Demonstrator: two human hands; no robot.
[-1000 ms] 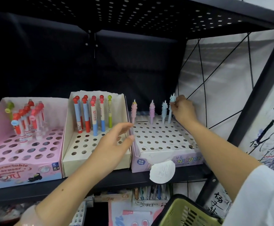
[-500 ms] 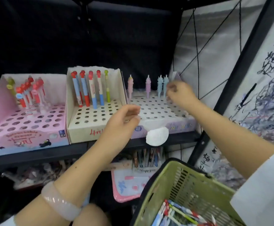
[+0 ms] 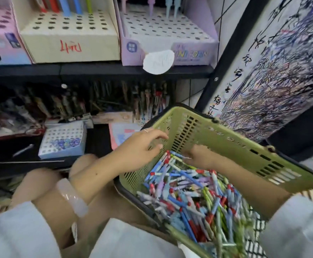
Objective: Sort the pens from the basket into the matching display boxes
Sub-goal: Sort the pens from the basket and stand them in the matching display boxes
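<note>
The left hand [image 3: 140,146] is bracing the basket [image 3: 226,140] rim with spread, empty fingers while the right hand [image 3: 200,157] is reaching into the pens [image 3: 189,190] (its grip cannot be determined), presumably selecting one.

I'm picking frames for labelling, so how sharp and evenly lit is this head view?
Head view: motion blur smears the pens in the green basket and the white sleeves; the left hand is fairly crisp, the right hand softer; the lower shelf sits in deep shadow; wide-angle distortion tilts the shelf post.
</note>
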